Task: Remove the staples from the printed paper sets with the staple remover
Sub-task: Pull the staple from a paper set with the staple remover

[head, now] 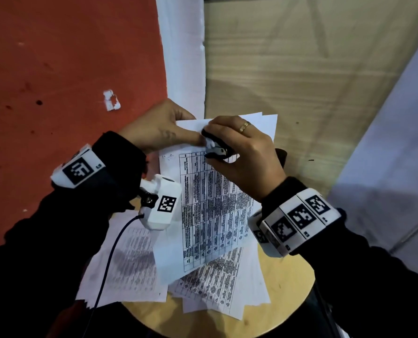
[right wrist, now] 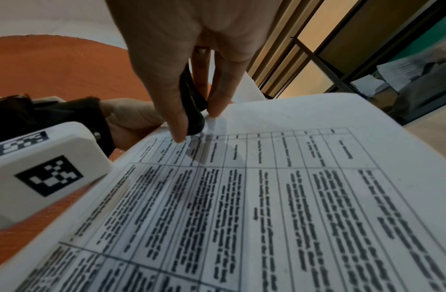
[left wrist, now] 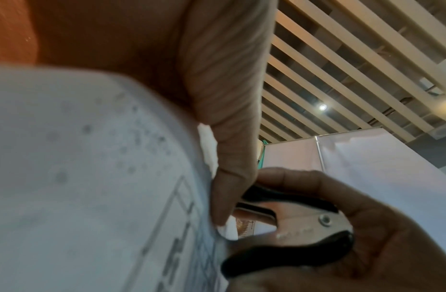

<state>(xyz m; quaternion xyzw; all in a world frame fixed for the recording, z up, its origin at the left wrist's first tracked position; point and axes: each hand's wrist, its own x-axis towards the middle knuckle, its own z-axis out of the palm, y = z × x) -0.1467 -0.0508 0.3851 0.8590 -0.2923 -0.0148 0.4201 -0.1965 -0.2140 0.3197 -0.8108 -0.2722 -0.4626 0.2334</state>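
Right fingers: my right hand (head: pixel 244 152) is clamped around the black staple remover (head: pixel 216 148), biting the paper set's top corner.
Left fingers: my left hand (head: pixel 159 128) pinches that printed paper set (head: pixel 210 203) beside it.
Below: loose sheets (head: pixel 129 267) on the round stool (head: pixel 283 289).

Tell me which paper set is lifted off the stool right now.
The set with the printed table: the left hand holds its top corner up while the right hand works the staple remover there. The other sets lie flat on the stool.
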